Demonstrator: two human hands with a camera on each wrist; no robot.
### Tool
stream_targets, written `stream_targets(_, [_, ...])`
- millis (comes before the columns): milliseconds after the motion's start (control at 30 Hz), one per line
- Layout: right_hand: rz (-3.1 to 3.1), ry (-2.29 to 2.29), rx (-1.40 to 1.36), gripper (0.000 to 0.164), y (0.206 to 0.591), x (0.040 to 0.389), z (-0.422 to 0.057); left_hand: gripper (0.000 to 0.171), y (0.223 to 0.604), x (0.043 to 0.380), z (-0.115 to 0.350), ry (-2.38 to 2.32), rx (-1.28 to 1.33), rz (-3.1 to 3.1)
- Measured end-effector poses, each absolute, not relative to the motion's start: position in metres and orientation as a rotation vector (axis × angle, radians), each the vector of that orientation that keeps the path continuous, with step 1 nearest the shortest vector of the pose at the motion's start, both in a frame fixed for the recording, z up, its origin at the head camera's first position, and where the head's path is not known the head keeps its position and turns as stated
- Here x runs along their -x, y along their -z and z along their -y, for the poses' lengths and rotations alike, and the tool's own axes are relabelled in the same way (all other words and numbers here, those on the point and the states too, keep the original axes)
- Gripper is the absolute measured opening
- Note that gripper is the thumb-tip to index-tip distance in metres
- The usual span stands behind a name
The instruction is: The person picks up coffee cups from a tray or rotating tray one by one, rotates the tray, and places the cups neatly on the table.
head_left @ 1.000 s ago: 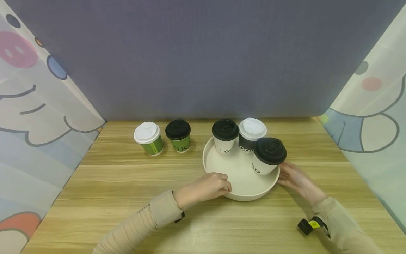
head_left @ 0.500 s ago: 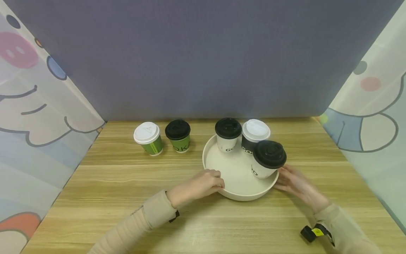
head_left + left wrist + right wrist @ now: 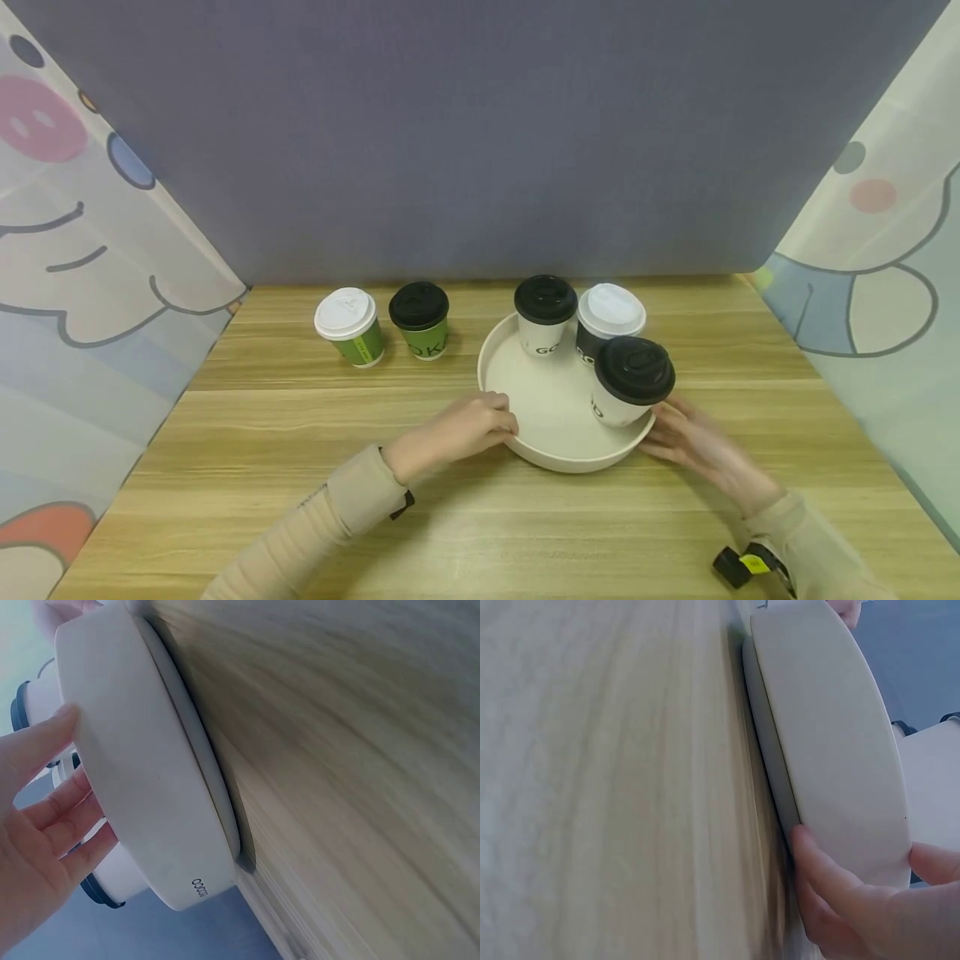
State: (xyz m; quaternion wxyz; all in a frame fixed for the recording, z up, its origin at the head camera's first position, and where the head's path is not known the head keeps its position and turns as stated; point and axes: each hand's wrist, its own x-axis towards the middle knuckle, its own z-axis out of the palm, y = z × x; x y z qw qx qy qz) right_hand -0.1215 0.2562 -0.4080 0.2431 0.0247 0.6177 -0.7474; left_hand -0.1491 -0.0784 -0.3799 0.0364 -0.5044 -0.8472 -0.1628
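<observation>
A round cream tray (image 3: 551, 417) with a raised rim sits on the wooden table, carrying three lidded paper cups. Toward its back stand a white cup with a black lid (image 3: 545, 302) and a dark cup with a white lid (image 3: 611, 310); a larger white cup with a black lid (image 3: 634, 372) is at the right. My left hand (image 3: 468, 427) grips the front-left rim, fingers over the wall in the left wrist view. At the right side, my right hand (image 3: 701, 450) holds the tray, fingers low against its underside and thumb near the rim in the right wrist view.
Left of the tray stand two green paper cups, one with a white lid (image 3: 349, 327), the other with a black lid (image 3: 420, 319). A grey panel (image 3: 480, 142) rises behind the table, and printed curtains (image 3: 862, 275) hang at both sides.
The tray has turned slightly clockwise as seen from above, its cups shifting round with it. My left hand has moved left with the rim, and my right hand slightly toward the front.
</observation>
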Motion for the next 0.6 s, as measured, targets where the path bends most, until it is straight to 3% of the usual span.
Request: stream_targets(600, [-1.624,2.081,-0.14,0.08,0.407,0.107,-0.244,0.007,0.38,0.162,0.094,0.706,1.513,2.683])
